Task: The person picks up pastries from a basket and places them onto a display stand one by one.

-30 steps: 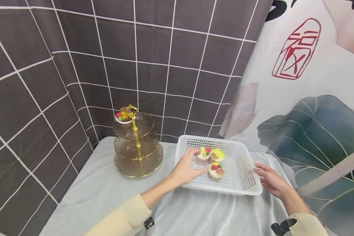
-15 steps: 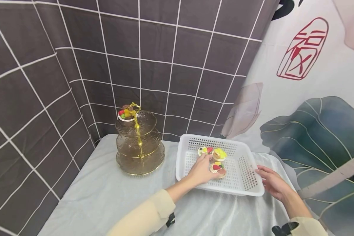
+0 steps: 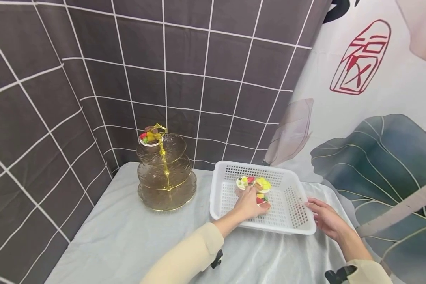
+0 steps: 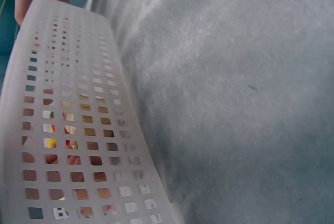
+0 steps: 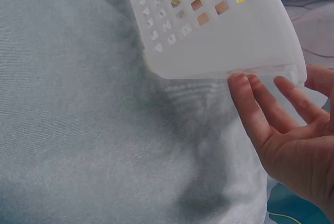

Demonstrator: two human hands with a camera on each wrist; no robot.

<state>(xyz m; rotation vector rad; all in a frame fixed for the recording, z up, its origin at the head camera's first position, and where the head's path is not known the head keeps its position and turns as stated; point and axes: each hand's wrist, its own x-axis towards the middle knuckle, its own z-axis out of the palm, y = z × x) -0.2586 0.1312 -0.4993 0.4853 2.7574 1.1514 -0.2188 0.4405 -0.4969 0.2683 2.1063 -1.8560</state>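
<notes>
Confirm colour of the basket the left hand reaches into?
White perforated plastic basket; clearest in the head view.

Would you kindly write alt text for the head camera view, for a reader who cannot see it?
A person's left hand reaches into a white perforated basket and closes over one of three small fruit-topped cakes, while the right hand rests open at the basket's right edge. A three-tier glass stand holding one cake stands to the left.
</notes>
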